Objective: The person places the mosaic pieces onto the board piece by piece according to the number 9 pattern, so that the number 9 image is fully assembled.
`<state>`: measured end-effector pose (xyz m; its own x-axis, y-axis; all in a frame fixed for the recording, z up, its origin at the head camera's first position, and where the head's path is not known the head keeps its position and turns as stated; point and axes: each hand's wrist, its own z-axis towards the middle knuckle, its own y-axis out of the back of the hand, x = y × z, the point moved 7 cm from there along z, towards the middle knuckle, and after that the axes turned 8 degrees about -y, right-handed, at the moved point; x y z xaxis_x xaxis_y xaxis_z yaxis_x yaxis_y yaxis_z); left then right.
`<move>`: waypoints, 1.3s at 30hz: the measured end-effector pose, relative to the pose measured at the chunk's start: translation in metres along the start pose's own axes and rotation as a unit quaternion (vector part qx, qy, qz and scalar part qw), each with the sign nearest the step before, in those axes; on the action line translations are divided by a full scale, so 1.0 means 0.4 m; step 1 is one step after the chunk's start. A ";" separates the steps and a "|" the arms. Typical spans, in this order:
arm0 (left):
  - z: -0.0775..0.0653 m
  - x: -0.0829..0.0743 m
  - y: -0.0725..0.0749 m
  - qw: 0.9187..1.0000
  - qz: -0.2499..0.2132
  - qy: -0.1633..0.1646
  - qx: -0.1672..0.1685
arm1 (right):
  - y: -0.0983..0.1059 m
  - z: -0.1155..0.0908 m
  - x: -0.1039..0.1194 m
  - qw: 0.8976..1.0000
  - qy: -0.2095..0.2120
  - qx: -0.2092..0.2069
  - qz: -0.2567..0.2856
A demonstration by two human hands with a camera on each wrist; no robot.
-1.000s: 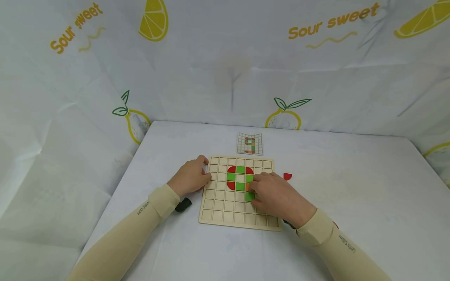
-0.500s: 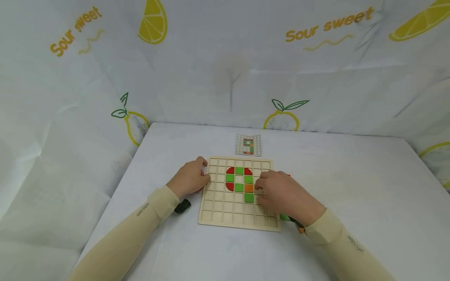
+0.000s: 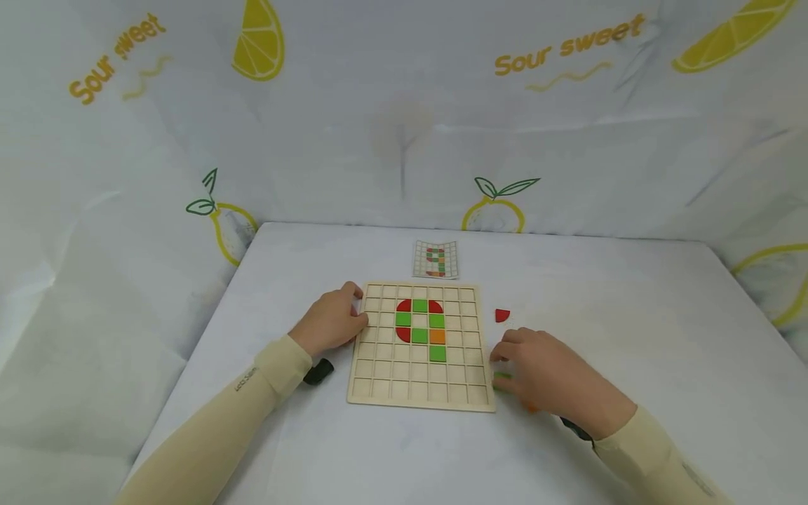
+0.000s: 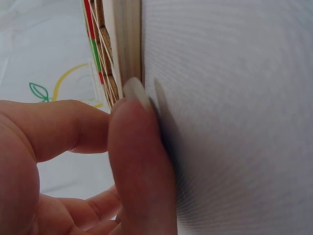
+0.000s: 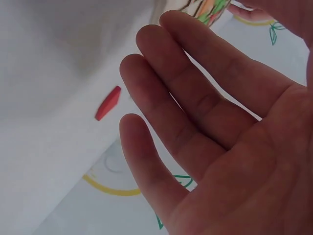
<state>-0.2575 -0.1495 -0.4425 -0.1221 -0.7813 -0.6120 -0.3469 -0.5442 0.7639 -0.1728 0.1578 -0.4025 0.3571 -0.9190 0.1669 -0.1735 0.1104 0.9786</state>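
A square wooden grid board [image 3: 379, 389] lies on the white table. Set in its cells are red quarter-round pieces [image 3: 403, 335], green square tiles [image 3: 438, 353] and an orange tile [image 3: 437, 337]. My left hand [image 3: 325, 322] touches the board's left edge; in the left wrist view the thumb [image 4: 139, 147] lies against the board's side [image 4: 128, 39]. Just off the right edge, my right hand [image 3: 546, 372] hovers over loose pieces, among them a green one [image 3: 502, 382] and an orange one [image 3: 532, 408], mostly hidden. Its fingers [image 5: 151, 93] stretch out and hold nothing in the right wrist view.
Behind the board lies a pattern card [image 3: 435, 259] with a printed grid and coloured cells. A loose red quarter-round piece [image 3: 501, 315] rests right of the board. White cloth printed with lemons [image 3: 492, 217] hangs behind the table.
My right hand has drawn back from the tiles on the board to the loose pieces at its right, uncovering the orange tile and lower green tile. My left hand stays at the edge.
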 end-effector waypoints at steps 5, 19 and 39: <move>-0.003 0.011 0.003 1.000 -0.001 0.004 -0.002 | -0.015 -0.020 -0.008 1.000 0.003 0.000 -0.006; -0.002 0.015 -0.001 1.000 -0.002 -0.001 -0.001 | -0.022 -0.023 -0.011 1.000 0.005 -0.005 -0.005; -0.001 0.000 -0.001 1.000 -0.001 -0.003 -0.003 | 0.002 -0.008 -0.019 1.000 -0.001 -0.010 -0.021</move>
<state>-0.2571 -0.1494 -0.4426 -0.1280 -0.7784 -0.6145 -0.3417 -0.5471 0.7641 -0.1729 0.1660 -0.4026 0.3613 -0.9241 0.1248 -0.1391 0.0790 0.9871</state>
